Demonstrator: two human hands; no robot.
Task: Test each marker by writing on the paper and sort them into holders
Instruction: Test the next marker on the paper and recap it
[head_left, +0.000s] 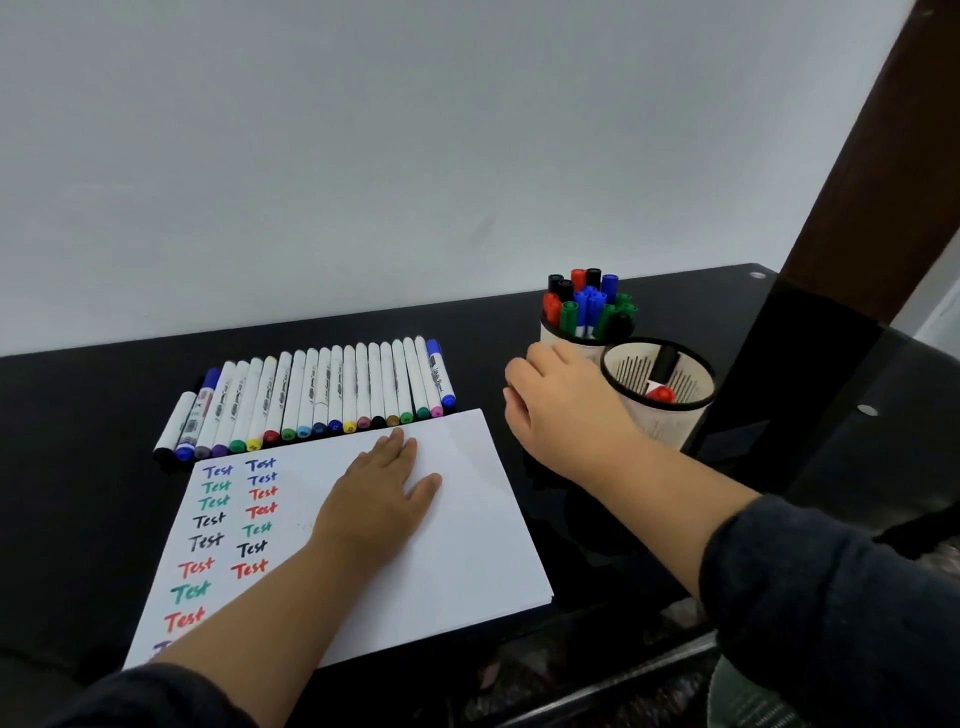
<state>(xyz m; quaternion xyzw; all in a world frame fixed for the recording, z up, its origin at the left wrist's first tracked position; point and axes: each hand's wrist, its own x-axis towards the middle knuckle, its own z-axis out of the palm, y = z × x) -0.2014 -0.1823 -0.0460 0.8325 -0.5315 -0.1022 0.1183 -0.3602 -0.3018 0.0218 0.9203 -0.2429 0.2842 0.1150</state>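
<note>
A white paper (467, 519) lies on the black table, its left side filled with "Test" written in several colours. My left hand (379, 493) rests flat on the paper, fingers apart. A row of several white markers (322, 395) with coloured ends lies behind the paper. At the right stand two white holders: the far holder (558, 335) is packed with several capped markers, and the near holder (660, 415) has a red and black marker inside. My right hand (561, 410) hovers left of the holders, fingers curled, with nothing visible in it.
The black table (78, 493) runs to a white wall behind. A dark brown post (857, 208) rises at the right behind the holders. The table's front edge is just below the paper.
</note>
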